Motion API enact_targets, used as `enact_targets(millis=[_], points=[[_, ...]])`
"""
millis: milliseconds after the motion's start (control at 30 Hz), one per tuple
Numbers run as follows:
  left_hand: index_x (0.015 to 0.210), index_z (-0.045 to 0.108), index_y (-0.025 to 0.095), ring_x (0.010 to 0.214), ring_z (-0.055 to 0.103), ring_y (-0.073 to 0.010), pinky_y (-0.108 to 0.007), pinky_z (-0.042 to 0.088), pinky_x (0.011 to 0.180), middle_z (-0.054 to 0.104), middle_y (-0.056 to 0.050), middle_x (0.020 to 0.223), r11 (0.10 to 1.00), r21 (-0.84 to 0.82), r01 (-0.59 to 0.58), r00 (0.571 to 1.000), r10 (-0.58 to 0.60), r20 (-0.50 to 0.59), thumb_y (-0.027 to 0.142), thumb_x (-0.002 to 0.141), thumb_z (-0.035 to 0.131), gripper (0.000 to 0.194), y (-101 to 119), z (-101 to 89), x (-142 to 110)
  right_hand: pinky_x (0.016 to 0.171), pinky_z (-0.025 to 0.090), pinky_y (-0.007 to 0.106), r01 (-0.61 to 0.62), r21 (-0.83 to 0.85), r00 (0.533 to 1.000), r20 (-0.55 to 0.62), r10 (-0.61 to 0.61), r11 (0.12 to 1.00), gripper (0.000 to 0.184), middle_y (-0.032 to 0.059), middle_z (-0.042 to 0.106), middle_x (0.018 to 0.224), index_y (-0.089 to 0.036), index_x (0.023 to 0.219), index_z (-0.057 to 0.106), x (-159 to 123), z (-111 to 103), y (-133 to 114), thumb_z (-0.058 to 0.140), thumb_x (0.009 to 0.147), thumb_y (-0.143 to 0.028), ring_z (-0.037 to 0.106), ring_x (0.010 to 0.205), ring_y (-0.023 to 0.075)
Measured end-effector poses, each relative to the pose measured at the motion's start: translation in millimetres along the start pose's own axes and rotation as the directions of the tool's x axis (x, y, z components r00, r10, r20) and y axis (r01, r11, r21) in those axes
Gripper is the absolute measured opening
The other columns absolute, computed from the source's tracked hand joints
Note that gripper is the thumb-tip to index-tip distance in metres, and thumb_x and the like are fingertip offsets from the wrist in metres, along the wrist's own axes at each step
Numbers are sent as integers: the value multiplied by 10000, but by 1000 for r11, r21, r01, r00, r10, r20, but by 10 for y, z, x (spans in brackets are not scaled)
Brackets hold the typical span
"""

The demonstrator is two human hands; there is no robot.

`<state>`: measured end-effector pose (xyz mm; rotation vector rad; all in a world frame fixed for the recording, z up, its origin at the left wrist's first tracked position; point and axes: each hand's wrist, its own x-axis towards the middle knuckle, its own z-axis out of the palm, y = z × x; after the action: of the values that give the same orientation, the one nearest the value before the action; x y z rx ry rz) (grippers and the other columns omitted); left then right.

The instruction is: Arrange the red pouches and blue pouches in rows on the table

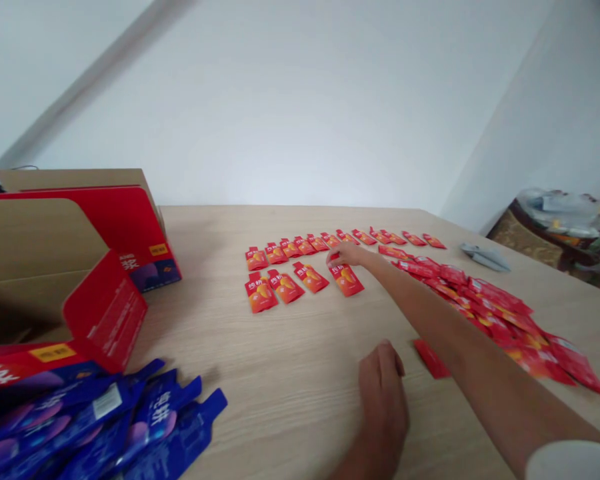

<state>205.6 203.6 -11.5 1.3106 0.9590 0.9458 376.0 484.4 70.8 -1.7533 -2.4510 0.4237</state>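
Three red pouches form a front row on the table as the right hand, fingers nearly closed, pinches a fourth pouch beside them; the left hand curls loosely, any contents hidden.

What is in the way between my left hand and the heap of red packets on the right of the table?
Your right forearm slants across between your left hand and the heap of red packets. A single red packet, partly hidden by the forearm, also lies between.
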Motion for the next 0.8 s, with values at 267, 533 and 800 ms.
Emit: enact_targets(millis=[267,533,800], points=[[696,473,236,746,501,-247,-394,348,728,522,-39,703,998,-53,-18,1000,19,15,535,1046,246,513,32,23,-26,1147,427,499,-11,-105,996,87,20,994,984,186,526,1571,-245,1547,549,-380,248,35,897,676,-543,539,1402,383],[666,460,232,707,490,-230,-383,314,700,497,-18,654,997,-30,-75,997,75,9,452,1049,278,478,-6,41,22,1199,381,447,70,-64,995,79,-65,995,777,99,592,1528,-299,1432,672,-598,369,-1,854,718,-544,535,1422,349],[667,467,233,718,489,-230,-375,318,682,509,-26,670,997,-35,-74,997,74,13,491,1050,270,502,21,32,-7,1206,374,410,63,37,998,-8,-63,997,699,66,614,1508,-314,1405,693,-374,434,5,844,759,-535,539,1423,326]])
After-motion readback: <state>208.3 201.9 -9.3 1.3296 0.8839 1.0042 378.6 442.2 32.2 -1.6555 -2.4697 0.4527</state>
